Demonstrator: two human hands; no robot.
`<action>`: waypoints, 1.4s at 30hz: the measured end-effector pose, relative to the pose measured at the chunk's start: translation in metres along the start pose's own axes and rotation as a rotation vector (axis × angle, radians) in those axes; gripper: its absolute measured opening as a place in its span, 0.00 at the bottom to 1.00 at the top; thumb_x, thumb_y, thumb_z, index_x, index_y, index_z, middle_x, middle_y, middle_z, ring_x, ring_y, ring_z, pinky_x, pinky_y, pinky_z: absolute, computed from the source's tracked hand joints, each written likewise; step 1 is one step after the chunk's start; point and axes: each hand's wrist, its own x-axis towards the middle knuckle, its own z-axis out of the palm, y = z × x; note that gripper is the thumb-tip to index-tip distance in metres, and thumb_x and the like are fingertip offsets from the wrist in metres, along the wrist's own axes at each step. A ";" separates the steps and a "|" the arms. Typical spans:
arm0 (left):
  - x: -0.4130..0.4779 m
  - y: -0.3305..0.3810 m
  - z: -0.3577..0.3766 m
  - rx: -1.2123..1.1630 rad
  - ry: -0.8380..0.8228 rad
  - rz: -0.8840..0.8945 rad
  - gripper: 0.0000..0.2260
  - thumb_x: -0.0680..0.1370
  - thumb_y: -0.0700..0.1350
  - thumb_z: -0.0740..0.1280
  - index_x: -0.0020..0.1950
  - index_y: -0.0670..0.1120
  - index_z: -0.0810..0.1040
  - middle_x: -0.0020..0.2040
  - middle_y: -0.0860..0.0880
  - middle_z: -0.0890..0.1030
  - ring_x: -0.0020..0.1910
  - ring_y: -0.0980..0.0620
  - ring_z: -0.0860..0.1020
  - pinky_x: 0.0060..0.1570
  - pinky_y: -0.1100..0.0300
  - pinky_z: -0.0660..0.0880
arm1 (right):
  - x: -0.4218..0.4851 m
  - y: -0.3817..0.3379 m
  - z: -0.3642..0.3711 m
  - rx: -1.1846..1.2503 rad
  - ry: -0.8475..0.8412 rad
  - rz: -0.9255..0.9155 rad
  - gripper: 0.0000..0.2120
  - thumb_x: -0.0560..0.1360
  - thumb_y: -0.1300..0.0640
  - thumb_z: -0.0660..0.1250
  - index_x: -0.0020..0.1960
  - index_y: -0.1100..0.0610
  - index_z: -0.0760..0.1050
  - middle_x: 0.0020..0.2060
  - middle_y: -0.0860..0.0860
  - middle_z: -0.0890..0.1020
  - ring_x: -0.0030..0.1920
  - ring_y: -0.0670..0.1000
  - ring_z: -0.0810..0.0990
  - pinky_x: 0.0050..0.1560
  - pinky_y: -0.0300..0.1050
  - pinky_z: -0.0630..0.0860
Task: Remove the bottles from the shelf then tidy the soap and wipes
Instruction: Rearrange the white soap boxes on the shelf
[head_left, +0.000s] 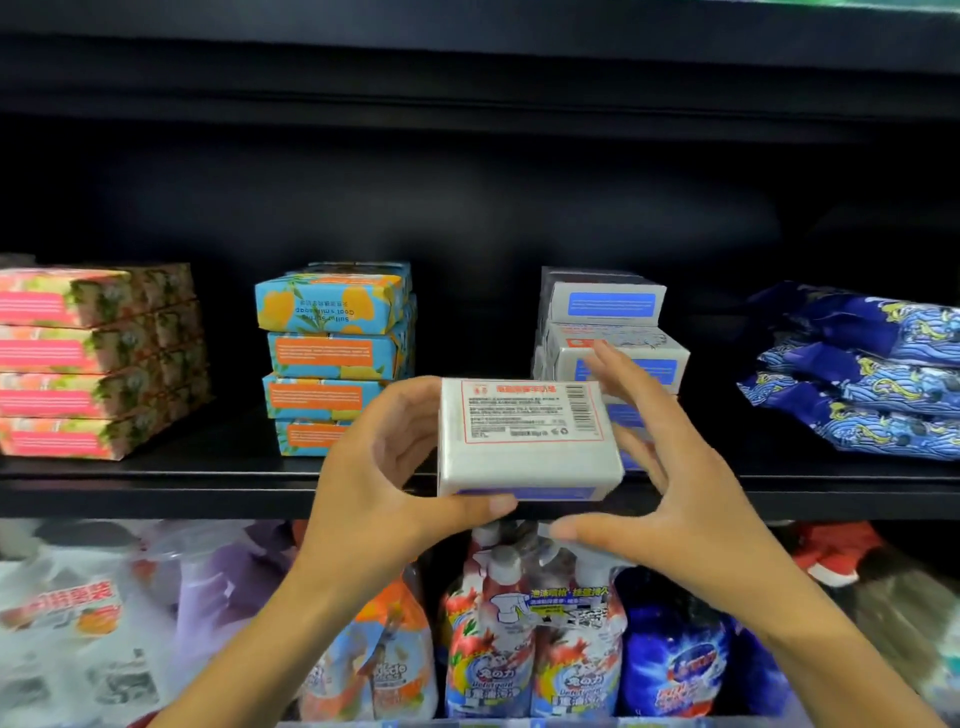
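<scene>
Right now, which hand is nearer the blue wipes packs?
Right. The right hand is left of the blue wipes packs; the left hand is farther left, gripping the white soap box.

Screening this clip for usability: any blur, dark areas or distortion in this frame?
Head view: white soap box soft, though its barcode shows; lower-shelf bottles smeared by blur; shelf back nearly black; mild wide-angle stretch toward the borders.
</scene>
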 end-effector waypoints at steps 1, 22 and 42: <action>0.000 -0.001 0.000 0.026 -0.006 0.038 0.31 0.57 0.49 0.79 0.57 0.52 0.75 0.55 0.54 0.82 0.57 0.55 0.79 0.54 0.63 0.76 | 0.001 0.000 -0.001 0.142 -0.012 0.076 0.47 0.56 0.43 0.78 0.70 0.37 0.60 0.66 0.34 0.70 0.66 0.39 0.69 0.60 0.34 0.71; 0.005 -0.022 -0.009 0.183 -0.014 -0.115 0.30 0.53 0.58 0.80 0.54 0.56 0.79 0.50 0.57 0.82 0.50 0.61 0.80 0.47 0.66 0.76 | 0.008 0.031 0.037 -0.343 0.197 -0.383 0.23 0.64 0.72 0.67 0.54 0.54 0.68 0.57 0.47 0.73 0.63 0.43 0.71 0.60 0.35 0.70; 0.013 -0.068 0.008 1.023 0.069 0.585 0.08 0.74 0.40 0.67 0.50 0.40 0.83 0.50 0.46 0.82 0.51 0.45 0.76 0.50 0.55 0.73 | -0.020 0.080 0.023 -0.791 0.266 -0.137 0.10 0.70 0.50 0.67 0.47 0.54 0.79 0.41 0.45 0.77 0.45 0.44 0.72 0.47 0.38 0.71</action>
